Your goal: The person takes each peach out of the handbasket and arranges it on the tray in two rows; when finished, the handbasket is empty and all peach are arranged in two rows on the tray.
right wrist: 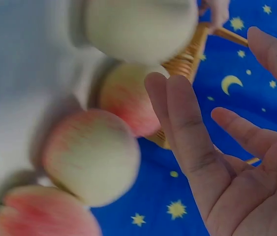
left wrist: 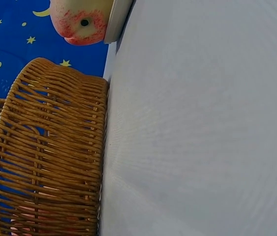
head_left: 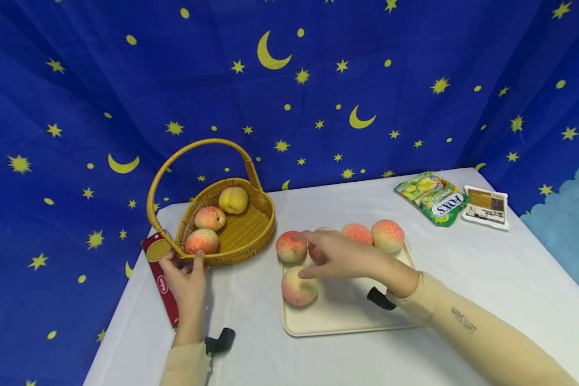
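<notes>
My left hand (head_left: 187, 287) grips the near left rim of a wicker basket (head_left: 243, 244) with a tall arched handle. Inside lie two red-speckled peaches (head_left: 209, 219) and a yellow peach (head_left: 234, 200). Over a cream tray (head_left: 347, 324) hovers my right hand (head_left: 349, 257), its fingers spread and holding nothing in the right wrist view. Several peaches sit on the tray, among them a pale one (head_left: 299, 289) below the thumb and a redder one (head_left: 291, 246) by the fingertips. Another peach (head_left: 318, 254) is partly hidden behind the hand.
A dark red box (head_left: 166, 289) lies beside and partly under the basket's left side. A green FOX'S candy bag (head_left: 431, 198) and a small white packet (head_left: 485, 207) lie at the back right. A blue star-and-moon curtain (head_left: 318, 96) hangs behind the white-covered table (head_left: 251, 343).
</notes>
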Tool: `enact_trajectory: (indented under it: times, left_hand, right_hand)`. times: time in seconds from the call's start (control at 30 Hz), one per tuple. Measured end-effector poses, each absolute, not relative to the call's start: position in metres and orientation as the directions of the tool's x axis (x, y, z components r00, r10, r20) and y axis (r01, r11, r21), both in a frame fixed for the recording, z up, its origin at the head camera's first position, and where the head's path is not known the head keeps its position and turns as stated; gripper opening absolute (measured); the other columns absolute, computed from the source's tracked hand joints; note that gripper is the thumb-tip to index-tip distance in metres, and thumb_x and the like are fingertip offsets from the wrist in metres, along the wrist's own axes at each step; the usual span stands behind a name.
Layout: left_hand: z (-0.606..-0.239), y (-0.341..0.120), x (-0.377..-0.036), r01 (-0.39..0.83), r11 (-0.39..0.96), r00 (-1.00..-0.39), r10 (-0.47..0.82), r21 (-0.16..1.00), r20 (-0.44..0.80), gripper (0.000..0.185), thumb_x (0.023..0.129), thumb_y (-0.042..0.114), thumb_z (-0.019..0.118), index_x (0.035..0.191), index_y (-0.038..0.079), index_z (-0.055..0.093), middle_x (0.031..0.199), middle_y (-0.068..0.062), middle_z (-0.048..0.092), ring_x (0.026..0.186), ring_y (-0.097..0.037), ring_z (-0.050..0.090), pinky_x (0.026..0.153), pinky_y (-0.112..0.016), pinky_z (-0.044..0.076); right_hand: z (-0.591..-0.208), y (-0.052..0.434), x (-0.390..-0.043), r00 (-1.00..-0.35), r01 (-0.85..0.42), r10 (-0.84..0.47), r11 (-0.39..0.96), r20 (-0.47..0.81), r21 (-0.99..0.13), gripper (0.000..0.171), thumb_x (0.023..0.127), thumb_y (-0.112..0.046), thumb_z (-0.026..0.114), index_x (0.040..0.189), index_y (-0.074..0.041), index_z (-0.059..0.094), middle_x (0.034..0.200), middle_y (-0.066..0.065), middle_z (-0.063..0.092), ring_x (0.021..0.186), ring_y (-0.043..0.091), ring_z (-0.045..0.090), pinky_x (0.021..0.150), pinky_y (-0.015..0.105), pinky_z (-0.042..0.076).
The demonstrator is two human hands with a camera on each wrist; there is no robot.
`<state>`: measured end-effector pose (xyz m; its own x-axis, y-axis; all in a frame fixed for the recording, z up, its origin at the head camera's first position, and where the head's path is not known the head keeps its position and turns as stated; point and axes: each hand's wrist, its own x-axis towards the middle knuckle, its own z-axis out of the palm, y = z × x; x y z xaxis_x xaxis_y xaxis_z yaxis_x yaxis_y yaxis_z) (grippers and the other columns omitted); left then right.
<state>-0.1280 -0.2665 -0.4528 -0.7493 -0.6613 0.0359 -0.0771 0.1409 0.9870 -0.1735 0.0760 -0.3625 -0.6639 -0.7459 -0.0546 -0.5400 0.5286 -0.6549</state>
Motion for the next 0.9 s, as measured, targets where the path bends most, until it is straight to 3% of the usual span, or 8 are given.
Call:
enact_trajectory:
  times: [0.13,0.27,0.47,0.6,0.7,0.9]
  left_hand:
    - [-0.454,-0.268,-0.127,-0.067,0.156,-0.75,-0.66,0.985,0.053,0.059,0.106,0.02,0.068,0.152,0.009,0.032,0.155,-0.017,0.041,0.113,-0.021,0.058,0.075,-0.008,0.06]
    - [-0.454,-0.269,-0.128,-0.062,0.174,-0.747,-0.661,0.983,0.07,0.059,0.106,0.017,0.067,0.152,0.008,0.032,0.154,-0.016,0.043,0.11,-0.018,0.058,0.076,-0.009,0.06]
    - [-0.456,-0.27,-0.129,-0.05,0.171,-0.749,-0.659,0.984,0.076,0.06,0.105,0.017,0.068,0.153,0.006,0.032,0.155,-0.019,0.042,0.111,-0.02,0.058,0.074,-0.009,0.06]
    - [-0.457,-0.271,-0.128,-0.055,0.169,-0.745,-0.663,0.984,0.072,0.06,0.106,0.017,0.067,0.153,0.007,0.032,0.154,-0.017,0.043,0.114,-0.023,0.057,0.075,-0.008,0.059]
    - [-0.459,-0.271,-0.128,-0.051,0.169,-0.738,-0.67,0.984,0.077,0.059,0.105,0.016,0.067,0.152,0.007,0.032,0.152,-0.017,0.044,0.113,-0.023,0.057,0.075,-0.009,0.06]
    - [-0.458,-0.269,-0.128,-0.037,0.171,-0.738,-0.669,0.985,0.089,0.058,0.104,0.016,0.069,0.15,0.006,0.034,0.154,-0.02,0.043,0.114,-0.026,0.059,0.072,-0.01,0.061]
  right_hand:
    - [-0.342,0.062,-0.19,-0.68,-0.52,-0.731,0.528,-0.048,-0.672,0.073,0.097,-0.043,0.079,0.158,-0.015,0.049,0.131,0.015,0.071,0.101,0.014,0.073,0.094,0.036,0.063]
    - [-0.327,0.034,-0.212,-0.691,-0.528,-0.723,0.519,-0.016,-0.672,0.072,0.099,-0.038,0.079,0.16,-0.017,0.046,0.142,0.017,0.065,0.103,0.018,0.077,0.097,0.037,0.065]
    - [-0.323,-0.022,-0.246,-0.69,-0.578,-0.724,0.54,0.012,-0.612,0.076,0.1,-0.044,0.076,0.163,-0.016,0.042,0.124,0.01,0.065,0.097,0.019,0.063,0.089,0.034,0.057]
    - [-0.323,-0.057,-0.269,-0.687,-0.575,-0.726,0.552,-0.01,-0.603,0.08,0.102,-0.049,0.072,0.165,-0.015,0.038,0.141,0.013,0.065,0.126,0.028,0.063,0.106,0.041,0.056]
    - [-0.324,-0.078,-0.285,-0.697,-0.551,-0.717,0.561,-0.03,-0.618,0.08,0.103,-0.049,0.07,0.166,-0.013,0.036,0.165,0.015,0.049,0.15,0.032,0.051,0.123,0.046,0.049]
    - [-0.327,-0.099,-0.305,-0.743,-0.423,-0.659,0.597,-0.117,-0.682,0.082,0.105,-0.046,0.069,0.169,-0.013,0.031,0.173,0.012,0.038,0.158,0.03,0.041,0.13,0.047,0.041]
